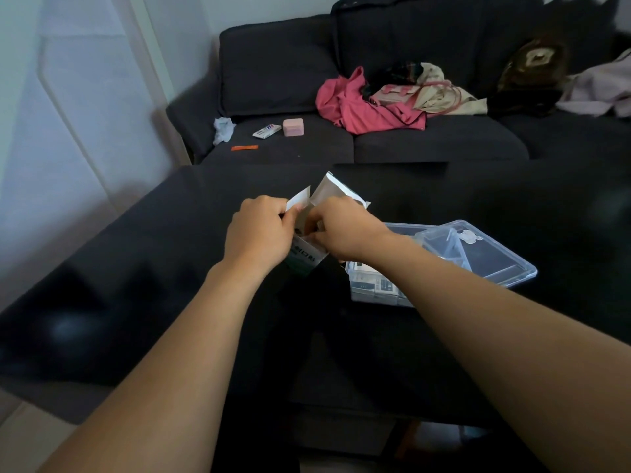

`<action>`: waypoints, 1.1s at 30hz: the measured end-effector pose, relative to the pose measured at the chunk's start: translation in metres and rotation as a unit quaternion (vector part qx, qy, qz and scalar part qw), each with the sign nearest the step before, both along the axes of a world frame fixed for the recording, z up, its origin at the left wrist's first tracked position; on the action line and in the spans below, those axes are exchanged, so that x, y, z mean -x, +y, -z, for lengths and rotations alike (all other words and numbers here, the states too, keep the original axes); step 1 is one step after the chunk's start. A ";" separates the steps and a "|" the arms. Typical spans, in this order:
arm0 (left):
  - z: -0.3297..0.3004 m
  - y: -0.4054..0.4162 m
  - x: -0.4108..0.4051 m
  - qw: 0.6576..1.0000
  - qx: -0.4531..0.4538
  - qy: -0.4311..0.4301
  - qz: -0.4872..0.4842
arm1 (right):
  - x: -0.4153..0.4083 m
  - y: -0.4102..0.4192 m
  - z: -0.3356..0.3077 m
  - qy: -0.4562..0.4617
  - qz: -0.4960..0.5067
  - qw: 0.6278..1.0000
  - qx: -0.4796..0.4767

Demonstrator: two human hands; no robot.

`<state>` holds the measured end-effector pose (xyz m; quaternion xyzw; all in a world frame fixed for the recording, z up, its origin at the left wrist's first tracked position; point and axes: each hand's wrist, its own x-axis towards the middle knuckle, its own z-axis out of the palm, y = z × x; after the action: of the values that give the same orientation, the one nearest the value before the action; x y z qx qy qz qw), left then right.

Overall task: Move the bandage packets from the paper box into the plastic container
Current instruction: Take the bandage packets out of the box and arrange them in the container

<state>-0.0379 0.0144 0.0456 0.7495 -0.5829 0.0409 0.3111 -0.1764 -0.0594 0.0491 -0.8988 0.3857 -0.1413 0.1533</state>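
Observation:
A small white-and-green paper box (306,260) stands on the black table (136,285), its top flaps (329,191) folded open. My left hand (257,233) grips the box's left side and one flap. My right hand (345,232) has its fingers down in the box's open top; what they hold is hidden. To the right sits a clear plastic container (375,285) with several packets inside. Its clear lid (478,249) lies tilted across its far side.
A dark sofa (426,141) runs behind the table, with pink and beige clothes (372,104), a pink case (293,127), a small white packet (267,131), an orange strip (244,148) and a crumpled tissue (223,129) on it. A white wall is at the left.

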 end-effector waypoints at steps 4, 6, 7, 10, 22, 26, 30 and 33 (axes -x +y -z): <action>0.001 -0.001 0.000 1.000 0.008 0.008 0.003 | 0.003 -0.003 0.000 -0.015 0.008 1.000 -0.015; 0.002 -0.001 0.000 1.000 0.009 0.002 0.001 | 0.003 -0.004 0.001 -0.006 0.015 1.000 -0.014; 0.002 -0.002 -0.001 1.000 0.008 0.000 -0.001 | 0.003 -0.004 0.001 -0.009 0.022 1.000 -0.015; 0.002 -0.001 -0.003 1.000 0.005 -0.001 -0.003 | 0.002 0.000 -0.001 -0.048 0.053 0.996 -0.045; 0.001 0.001 0.004 1.000 -0.027 0.000 -0.006 | 0.002 -0.002 0.001 0.023 0.094 0.994 -0.047; 0.001 0.000 0.001 0.998 -0.055 0.005 -0.028 | 0.004 -0.004 -0.006 -0.046 0.100 0.993 -0.048; 0.002 0.001 -0.002 0.996 -0.065 0.043 -0.039 | 0.008 0.000 -0.013 -0.068 0.071 0.994 -0.052; 0.003 0.001 -0.004 0.994 -0.066 0.079 -0.035 | 0.010 0.002 -0.015 -0.084 0.069 0.993 -0.055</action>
<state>-0.0339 0.0158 0.0424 0.7890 -0.5316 -0.0457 0.3046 -0.1868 -0.0574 0.0638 -0.8451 0.4397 -0.2055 0.2242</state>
